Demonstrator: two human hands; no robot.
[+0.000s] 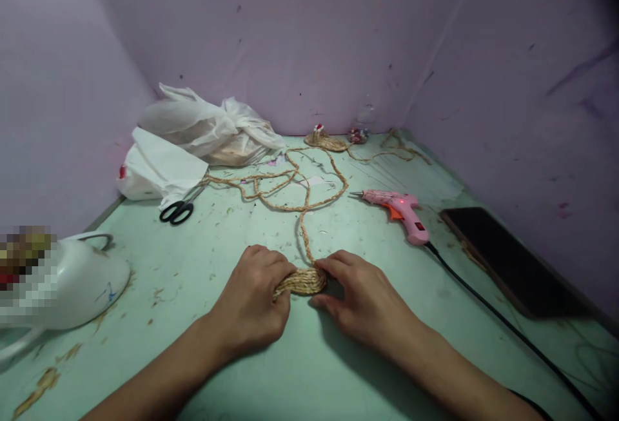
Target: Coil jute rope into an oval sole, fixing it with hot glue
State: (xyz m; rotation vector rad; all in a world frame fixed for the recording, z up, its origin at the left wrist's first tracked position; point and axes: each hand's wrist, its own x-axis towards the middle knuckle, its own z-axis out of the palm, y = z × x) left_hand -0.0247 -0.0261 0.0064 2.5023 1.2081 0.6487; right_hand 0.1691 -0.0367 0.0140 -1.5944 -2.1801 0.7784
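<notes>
A flat oblong coil of braided straw cord [304, 281] lies between my hands, close to the tabletop. My left hand [258, 292] is closed on its left end, thumb in front and fingers behind. At the rounded right end, my right hand [360, 292] holds the edge with thumb and fingertips, near where the loose cord [304, 231] leaves the coil. That cord runs away from me in wide loops towards a white bag. To the right lies a pink hot glue gun [396, 205] with an orange trigger and a lit red light, its nozzle pointing left.
Black-handled scissors [178, 212] lie beside the white bag [167, 166], with a tied plastic bag [217, 127] behind. A small straw slipper [326, 142] stands by the back wall. A phone [507, 260] and the glue gun's cable [498, 318] are right; a white rounded object [91, 279] is left.
</notes>
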